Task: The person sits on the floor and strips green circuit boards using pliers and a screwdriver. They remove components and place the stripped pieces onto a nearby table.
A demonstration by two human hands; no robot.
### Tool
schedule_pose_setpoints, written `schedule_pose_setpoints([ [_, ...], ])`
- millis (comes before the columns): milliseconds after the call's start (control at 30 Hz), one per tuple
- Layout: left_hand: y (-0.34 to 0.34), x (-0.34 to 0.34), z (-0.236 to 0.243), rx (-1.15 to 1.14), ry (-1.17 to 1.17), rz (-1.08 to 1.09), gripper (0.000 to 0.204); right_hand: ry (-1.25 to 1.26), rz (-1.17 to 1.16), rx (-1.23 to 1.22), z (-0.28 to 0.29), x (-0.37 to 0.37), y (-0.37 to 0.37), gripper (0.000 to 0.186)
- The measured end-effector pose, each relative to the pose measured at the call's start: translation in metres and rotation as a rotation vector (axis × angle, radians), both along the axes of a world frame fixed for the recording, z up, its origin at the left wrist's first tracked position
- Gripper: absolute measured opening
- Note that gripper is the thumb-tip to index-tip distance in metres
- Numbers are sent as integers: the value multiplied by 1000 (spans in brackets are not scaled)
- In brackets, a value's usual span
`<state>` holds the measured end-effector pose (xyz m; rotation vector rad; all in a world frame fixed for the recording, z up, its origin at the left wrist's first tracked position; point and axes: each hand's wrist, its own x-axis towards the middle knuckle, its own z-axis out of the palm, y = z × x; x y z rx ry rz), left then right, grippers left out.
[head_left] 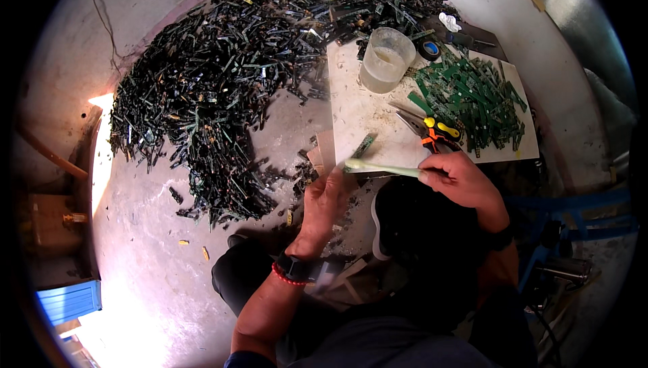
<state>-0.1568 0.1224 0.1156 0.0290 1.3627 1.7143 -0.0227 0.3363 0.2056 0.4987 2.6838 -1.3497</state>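
My right hand point(453, 177) is closed round the handle of a pale green toothbrush point(388, 168), just past the near edge of a white board. The brush head reaches left to the fingers of my left hand point(325, 196), which are pinched together. A narrow green circuit board strip point(366, 144) sticks out beyond the brush head and seems to be in my left fingers; its lower end is hidden. Just ahead of my right hand lie pliers point(432, 140) with orange and black handles, beside a yellow-handled tool point(440, 127).
On the white board point(347, 115) stand a clear tub point(387, 61) of cloudy liquid, a roll of dark tape point(429, 49) and a heap of green strips point(472, 101). A large heap of dark strips point(209, 91) covers the floor ahead and left. Crumpled white paper point(449, 22) lies behind.
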Motion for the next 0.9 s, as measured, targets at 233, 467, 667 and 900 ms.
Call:
schedule_pose_setpoints([
  [233, 0, 0, 2, -5, 46, -22, 38, 79, 7, 22, 2, -1, 2, 12],
  [467, 1, 1, 3, -30, 69, -11, 37, 22, -35, -77, 8, 0, 6, 12],
  [667, 1, 0, 2, 49, -73, 17, 36, 147, -245, 24, -7, -6, 4, 13],
  [900, -3, -2, 3, 306, -362, -49, 33, 210, -246, -32, -32, -51, -61, 18],
])
